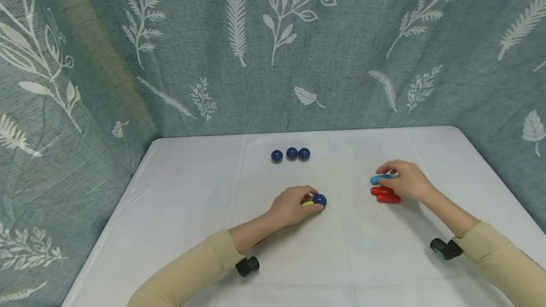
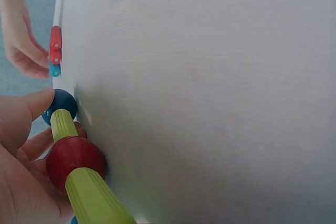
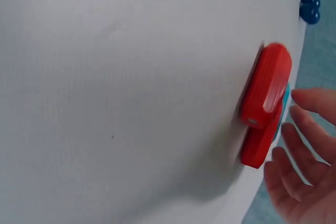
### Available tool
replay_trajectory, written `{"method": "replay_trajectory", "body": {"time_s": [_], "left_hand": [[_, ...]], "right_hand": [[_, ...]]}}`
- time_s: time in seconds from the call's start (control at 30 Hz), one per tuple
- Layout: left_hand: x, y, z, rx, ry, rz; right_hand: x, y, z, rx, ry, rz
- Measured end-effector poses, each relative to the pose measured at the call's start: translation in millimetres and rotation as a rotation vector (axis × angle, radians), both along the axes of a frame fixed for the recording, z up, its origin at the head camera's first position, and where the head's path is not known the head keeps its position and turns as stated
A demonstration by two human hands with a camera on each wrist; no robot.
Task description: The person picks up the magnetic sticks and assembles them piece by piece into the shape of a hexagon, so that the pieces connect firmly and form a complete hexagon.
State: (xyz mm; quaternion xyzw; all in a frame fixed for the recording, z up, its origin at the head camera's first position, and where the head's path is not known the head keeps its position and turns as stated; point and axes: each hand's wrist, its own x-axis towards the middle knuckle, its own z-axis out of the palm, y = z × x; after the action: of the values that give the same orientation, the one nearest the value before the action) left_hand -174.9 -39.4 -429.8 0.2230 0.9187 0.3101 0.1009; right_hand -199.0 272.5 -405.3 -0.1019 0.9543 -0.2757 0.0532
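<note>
My left hand [image 1: 294,205] grips the far end of a toy chain of balls and sticks close over the white table. The thumb lies on a blue ball [image 1: 320,200], with fingers curled around its other side. In the left wrist view, ribbed yellow-green sticks [image 2: 98,198] run back from it on either side of a red ball [image 2: 75,162]. My right hand [image 1: 407,181] hovers with loosely bent, spread fingers around a light blue stick [image 1: 377,180]. Just in front of that lie two red sticks [image 1: 388,199], side by side.
Three dark blue balls [image 1: 292,153] stand in a row toward the back of the white-covered table [image 1: 204,174]. A leaf-patterned green curtain [image 1: 256,89] hangs behind the table and along its sides. Black cameras [image 1: 247,266] sit under both cuffs.
</note>
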Motion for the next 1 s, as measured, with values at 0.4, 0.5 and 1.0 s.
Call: {"method": "replay_trajectory", "body": {"time_s": [0.4,0.5,1.0], "left_hand": [[0.4,-4.6,-0.1,0.016,-0.012,-0.002],[0.6,-6.1,-0.1,0.021,-0.011,0.000],[0.9,-8.9,0.0,0.054,-0.001,-0.014]], "right_hand": [[-10.1,-16.5,-18.3,-0.051,0.083,0.130],[-4.9,-34.1,-17.1,-0.092,0.110,0.233],[3.9,-81.6,-24.5,-0.166,0.070,0.443]]}}
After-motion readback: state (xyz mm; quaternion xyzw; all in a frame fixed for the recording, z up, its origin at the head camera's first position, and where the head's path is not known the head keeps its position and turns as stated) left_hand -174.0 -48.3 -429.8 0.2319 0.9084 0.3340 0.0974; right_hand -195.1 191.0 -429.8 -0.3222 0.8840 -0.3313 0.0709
